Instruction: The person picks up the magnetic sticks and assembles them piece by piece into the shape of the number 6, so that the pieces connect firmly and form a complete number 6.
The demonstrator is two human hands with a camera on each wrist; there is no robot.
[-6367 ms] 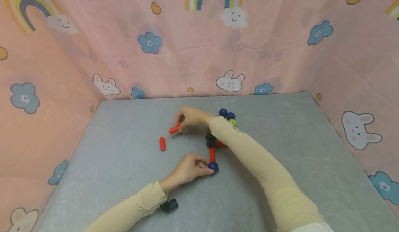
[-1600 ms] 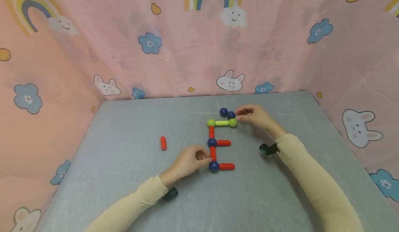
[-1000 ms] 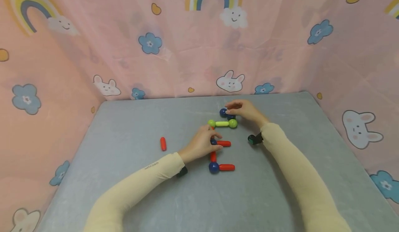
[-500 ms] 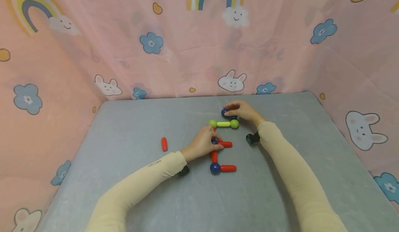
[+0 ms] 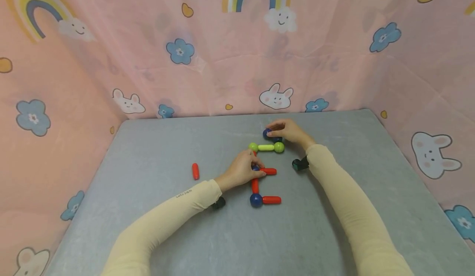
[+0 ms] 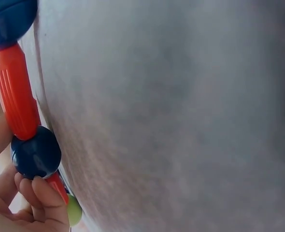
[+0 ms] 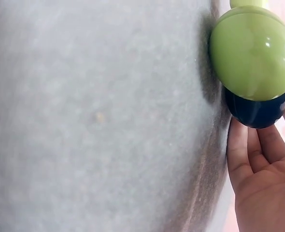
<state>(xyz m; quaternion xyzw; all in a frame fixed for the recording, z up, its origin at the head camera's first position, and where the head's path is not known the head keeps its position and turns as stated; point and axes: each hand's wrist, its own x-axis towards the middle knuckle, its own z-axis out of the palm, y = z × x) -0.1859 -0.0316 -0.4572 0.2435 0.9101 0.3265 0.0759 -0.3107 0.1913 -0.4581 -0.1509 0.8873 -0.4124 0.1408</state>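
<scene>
Risk noted: the right hand (image 5: 288, 132), fingers curled about a blue ball (image 5: 266, 134) near the tabletop's (image 5: 334, 128) far edge, may knock the neighbouring green ball (image 5: 279, 147) askew. Should the left hand (image 5: 240, 169), pinching the middle ball (image 6: 36, 154), lift, red rods (image 5: 255, 186) could part. Pose: left fingers point toward the right edge, right fingers toward the left.

The left hand (image 5: 241, 169) hides part of the middle blue ball (image 5: 255, 168), and the right hand (image 5: 290, 132) covers bits of two back blue balls (image 5: 266, 134). The left sleeve (image 5: 163, 222) has writing too tiny to read.
</scene>
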